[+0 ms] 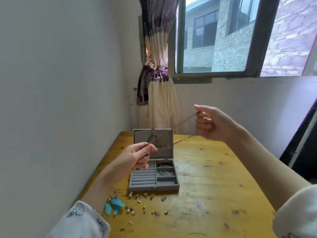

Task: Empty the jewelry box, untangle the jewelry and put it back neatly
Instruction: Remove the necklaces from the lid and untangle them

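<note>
Now I hold a thin brown chain (pixel 173 128) stretched in the air above the open jewelry box (pixel 154 176). My left hand (pixel 137 158) pinches one part of it between thumb and fingers, low and to the left; my right hand (pixel 211 123) pinches the other part higher, to the right, with the other fingers curled in. The chain runs as two strands between my hands, so it looks doubled or crossed — I cannot tell if a knot is left.

On the yellow table (pixel 214 186), near the box front, lie small earrings (pixel 147 203) and a blue leaf pendant (pixel 114 206).

I think the danger is pulling too hard: a hidden knot would only tighten, or the thin links could break. If one pinch slips, the chain may fall into the right compartments, onto the bracelets (pixel 165 171) there, and tangle again.
</note>
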Demonstrator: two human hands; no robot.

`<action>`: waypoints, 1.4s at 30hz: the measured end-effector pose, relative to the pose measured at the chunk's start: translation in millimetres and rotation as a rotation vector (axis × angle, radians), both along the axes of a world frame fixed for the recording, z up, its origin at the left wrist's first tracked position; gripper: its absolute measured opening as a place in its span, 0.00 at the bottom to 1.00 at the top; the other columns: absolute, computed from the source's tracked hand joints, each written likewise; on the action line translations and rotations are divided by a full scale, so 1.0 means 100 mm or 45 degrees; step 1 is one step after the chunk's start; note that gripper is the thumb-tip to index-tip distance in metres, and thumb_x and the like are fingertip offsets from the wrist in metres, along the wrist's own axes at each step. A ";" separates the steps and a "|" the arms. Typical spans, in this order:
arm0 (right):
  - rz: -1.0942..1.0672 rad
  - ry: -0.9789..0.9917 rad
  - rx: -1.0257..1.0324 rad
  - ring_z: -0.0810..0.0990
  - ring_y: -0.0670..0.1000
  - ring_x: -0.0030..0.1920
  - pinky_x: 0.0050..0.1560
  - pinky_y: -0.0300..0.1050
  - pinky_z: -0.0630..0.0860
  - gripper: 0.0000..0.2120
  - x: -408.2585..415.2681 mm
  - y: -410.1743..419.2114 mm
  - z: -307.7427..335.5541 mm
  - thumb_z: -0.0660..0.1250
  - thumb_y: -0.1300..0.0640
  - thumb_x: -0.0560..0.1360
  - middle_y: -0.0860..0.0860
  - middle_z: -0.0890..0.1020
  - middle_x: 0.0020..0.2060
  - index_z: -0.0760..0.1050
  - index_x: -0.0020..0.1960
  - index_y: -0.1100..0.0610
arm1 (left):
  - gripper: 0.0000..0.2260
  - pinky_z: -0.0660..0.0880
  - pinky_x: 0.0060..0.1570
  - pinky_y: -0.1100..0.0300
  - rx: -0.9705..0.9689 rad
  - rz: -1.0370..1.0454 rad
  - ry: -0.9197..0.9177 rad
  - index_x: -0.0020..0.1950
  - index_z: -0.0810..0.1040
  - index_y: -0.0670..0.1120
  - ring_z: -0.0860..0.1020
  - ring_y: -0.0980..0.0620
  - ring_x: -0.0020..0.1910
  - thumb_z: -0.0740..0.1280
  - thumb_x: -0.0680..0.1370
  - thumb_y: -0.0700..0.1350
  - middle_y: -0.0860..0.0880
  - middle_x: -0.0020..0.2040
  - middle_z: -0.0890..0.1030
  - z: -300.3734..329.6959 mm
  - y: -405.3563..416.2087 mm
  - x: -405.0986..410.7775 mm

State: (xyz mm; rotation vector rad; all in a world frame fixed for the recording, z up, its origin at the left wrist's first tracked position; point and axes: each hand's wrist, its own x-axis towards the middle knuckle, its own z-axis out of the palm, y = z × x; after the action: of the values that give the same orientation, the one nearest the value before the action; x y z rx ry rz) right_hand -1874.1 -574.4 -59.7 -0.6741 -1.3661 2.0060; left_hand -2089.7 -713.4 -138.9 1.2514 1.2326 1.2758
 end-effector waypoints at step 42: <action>-0.867 -1.230 0.292 0.81 0.54 0.42 0.50 0.51 0.79 0.04 1.07 2.26 -2.68 0.69 0.60 0.72 0.55 0.82 0.37 0.79 0.45 0.60 | 0.06 0.73 0.52 0.53 -0.251 0.261 1.191 0.53 0.75 0.43 0.76 0.47 0.51 0.60 0.79 0.42 0.44 0.51 0.80 -1.81 2.75 0.65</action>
State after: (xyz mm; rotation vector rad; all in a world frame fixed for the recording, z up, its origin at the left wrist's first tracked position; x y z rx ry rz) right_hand -1767.2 -348.0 -327.7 -1.8341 -1.5080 0.9488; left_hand -2024.3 -438.3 -319.4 1.6646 2.1224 0.6443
